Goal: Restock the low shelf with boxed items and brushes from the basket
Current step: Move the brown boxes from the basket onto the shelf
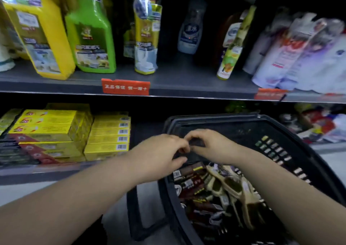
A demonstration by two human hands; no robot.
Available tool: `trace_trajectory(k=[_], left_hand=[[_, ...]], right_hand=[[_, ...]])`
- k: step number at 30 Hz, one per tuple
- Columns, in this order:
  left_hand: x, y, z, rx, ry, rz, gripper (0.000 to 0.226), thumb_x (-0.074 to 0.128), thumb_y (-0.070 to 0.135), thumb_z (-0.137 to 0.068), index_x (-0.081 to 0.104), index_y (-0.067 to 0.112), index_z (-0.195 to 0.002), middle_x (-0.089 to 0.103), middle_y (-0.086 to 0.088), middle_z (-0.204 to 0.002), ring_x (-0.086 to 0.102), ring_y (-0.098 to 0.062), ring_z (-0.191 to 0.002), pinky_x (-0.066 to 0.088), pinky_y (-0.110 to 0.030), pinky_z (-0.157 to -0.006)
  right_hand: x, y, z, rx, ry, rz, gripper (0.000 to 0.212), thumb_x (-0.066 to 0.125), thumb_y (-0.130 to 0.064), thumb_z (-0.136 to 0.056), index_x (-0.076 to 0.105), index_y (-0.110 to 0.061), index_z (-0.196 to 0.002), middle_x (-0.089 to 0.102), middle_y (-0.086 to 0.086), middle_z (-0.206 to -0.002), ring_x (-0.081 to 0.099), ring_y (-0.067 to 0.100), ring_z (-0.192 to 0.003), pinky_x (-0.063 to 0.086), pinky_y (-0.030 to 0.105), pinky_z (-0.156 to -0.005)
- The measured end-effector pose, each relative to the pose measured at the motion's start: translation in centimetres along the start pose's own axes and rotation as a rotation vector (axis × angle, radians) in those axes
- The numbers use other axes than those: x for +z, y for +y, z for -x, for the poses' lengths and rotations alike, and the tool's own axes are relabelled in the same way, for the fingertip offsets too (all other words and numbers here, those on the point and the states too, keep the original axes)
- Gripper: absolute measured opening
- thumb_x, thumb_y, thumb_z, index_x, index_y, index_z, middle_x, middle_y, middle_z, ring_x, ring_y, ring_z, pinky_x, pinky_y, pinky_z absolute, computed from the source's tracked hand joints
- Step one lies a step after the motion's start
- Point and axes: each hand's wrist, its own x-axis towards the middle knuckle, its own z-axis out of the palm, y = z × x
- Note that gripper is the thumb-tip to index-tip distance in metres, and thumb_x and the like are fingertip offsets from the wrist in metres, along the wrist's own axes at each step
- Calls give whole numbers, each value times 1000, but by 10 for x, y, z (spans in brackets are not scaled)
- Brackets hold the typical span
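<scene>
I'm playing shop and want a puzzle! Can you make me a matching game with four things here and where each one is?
Things:
1. green jug
2. yellow boxes
3. brushes
4. red tag

Places:
A. inside the black basket
B. stuck on the upper shelf's front edge
C. stacked on the low shelf
D. standing on the upper shelf

Pairs: 1-D, 2-C, 3-A, 4-B

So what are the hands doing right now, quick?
Left hand: fingers curled, pinching something small and dark; can't tell what.
Right hand: curled on the same dark thing, above the basket.
</scene>
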Motion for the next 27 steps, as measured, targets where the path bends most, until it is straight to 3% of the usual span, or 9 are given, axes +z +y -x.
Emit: trace_trajectory(k=[3,6,11,15,17,20,22,25,27], left_hand=[[31,29,-11,33,-126,25,26,47,39,-95,54,32,-119,58,10,-118,53,-12,-107,47,-34,-88],[58,39,-22,34,-264,28,25,48,39,-95,55,32,-117,59,9,-116,55,-12,-101,49,-34,-84],[83,38,-38,22,-372,-36,28,49,39,-94,54,30,-119,60,9,-117,55,-13,-104,49,-35,-85],[93,25,-53,-20,-427,-68,30,50,39,-93,53,31,-122,59,8,-120,55,-14,-105,48,-31,-82],[96,22,-60,-36,-447,-66,30,50,39,-92,53,31,-121,60,8,-118,55,-15,-104,49,-34,-84],[98,19,-70,-69,-464,-54,28,50,38,-92,53,31,-119,60,8,-113,55,-15,-101,49,-36,-84],[100,18,-74,-105,-472,-49,27,49,34,-94,54,28,-119,61,7,-113,55,-16,-101,48,-34,-83],[101,17,-80,-242,-455,44,33,45,26,-97,49,19,-128,56,1,-125,54,-19,-109,45,-32,-90],[100,17,-82,-367,-409,150,39,42,26,-98,40,14,-135,49,-4,-135,51,-21,-117,43,-35,-98]], right_hand=[[20,43,24,125,-75,-94,15,57,-17,-91,65,-20,-103,66,-4,-101,61,12,-93,48,26,-81],[46,90,35,254,-153,-95,8,59,-17,-90,65,-20,-95,65,0,-99,61,19,-96,49,35,-87],[97,140,33,352,-460,180,29,56,-22,-91,59,-9,-117,60,12,-123,53,28,-113,41,33,-91],[138,149,13,280,-731,290,63,62,-18,-88,32,-10,-143,44,16,-141,47,30,-124,42,34,-99],[157,146,4,216,-788,366,70,61,-13,-88,23,-6,-146,40,19,-144,44,32,-127,39,38,-103],[176,141,-6,121,-745,513,63,57,-17,-91,26,-1,-144,34,21,-148,35,33,-135,30,42,-108],[167,143,-11,143,-690,444,64,63,-25,-88,33,-8,-142,41,17,-144,41,31,-131,36,42,-105],[124,151,-11,322,-585,138,61,65,-45,-83,45,-17,-134,59,5,-124,57,23,-109,45,32,-92],[92,154,-7,419,-442,-189,48,65,-48,-82,56,-19,-120,64,-8,-103,61,14,-95,47,25,-82]])
